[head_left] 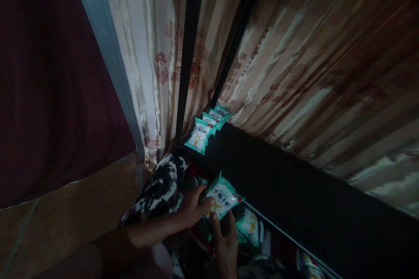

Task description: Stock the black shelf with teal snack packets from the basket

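A teal-and-white snack packet (225,197) marked 小鱼小虾 is held above the near edge of the black shelf (275,178). It is gripped at its left side by the left hand (192,205), thumb on the front, and its lower edge is pinched by the closed fingers of the right hand (225,239). The same characters are borne by the foremost of the overlapping packets (199,137) lined up at the shelf's far corner. Red vertical characters are printed on the curtain (294,65), mostly too blurred to be read.

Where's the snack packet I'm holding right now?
In the head view, the snack packet is low, just right of centre, held by your left hand and right hand, by the near edge of the black shelf.
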A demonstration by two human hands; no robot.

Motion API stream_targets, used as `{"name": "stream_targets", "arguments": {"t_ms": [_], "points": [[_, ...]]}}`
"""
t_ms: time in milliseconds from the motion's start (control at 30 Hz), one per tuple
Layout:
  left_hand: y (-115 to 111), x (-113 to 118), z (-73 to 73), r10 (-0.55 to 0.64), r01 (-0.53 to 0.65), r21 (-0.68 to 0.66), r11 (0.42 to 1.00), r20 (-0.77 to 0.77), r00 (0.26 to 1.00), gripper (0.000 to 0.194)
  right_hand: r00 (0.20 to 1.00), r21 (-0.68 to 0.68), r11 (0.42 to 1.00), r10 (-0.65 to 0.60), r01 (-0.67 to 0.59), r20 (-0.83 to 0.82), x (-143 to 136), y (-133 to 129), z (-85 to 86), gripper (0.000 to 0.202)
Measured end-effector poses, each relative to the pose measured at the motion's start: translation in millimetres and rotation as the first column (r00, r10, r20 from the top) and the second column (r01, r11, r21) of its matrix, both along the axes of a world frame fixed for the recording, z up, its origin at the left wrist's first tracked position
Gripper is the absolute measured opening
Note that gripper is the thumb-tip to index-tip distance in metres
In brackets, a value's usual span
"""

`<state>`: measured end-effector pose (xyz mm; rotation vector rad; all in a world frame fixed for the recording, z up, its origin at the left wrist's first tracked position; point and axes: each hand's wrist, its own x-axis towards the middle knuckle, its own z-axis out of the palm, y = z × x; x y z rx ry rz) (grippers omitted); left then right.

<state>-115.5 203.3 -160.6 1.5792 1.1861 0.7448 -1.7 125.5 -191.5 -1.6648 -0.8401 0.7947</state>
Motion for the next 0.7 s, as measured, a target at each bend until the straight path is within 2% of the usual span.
{"name": "stream_targets", "arguments": {"t_ms": [67, 167, 300, 400, 533, 700], "points": [[6, 3, 2.7, -0.021, 0.021, 0.001, 1.000, 0.018, 1.000, 0.050, 1.000, -0.025, 1.000, 0.017, -0.017, -0.023, 4, 6, 7.8, 0.067], [17, 9, 9.5, -0.067, 0.066, 0.022, 0.998, 0.044, 0.997, 0.050, 0.999, -0.046, 0.999, -0.025, 0.024, -0.023, 10, 18, 23.7, 0.070], [37, 18, 24.5, -0.091, 0.084, 0.082, 0.993, 0.085, 0.992, 0.040, 0.998, -0.038, 0.998, -0.059, 0.059, -0.008, 21, 36, 47.0, 0.074], [51, 28, 34.6, -0.124, 0.112, 0.119, 0.986, 0.095, 0.988, 0.041, 0.997, -0.035, 0.998, -0.053, 0.055, 0.050, 33, 50, 59.6, 0.072], [69, 45, 38.6, -0.119, 0.105, 0.148, 0.983, 0.087, 0.989, 0.045, 0.987, -0.044, 0.997, -0.052, 0.059, 0.152, 50, 66, 66.7, 0.071], [87, 67, 36.9, -0.079, 0.066, 0.195, 0.979, 0.058, 0.995, 0.038, 0.976, 0.004, 0.999, -0.054, 0.054, 0.209, 65, 86, 68.3, 0.068]]}}
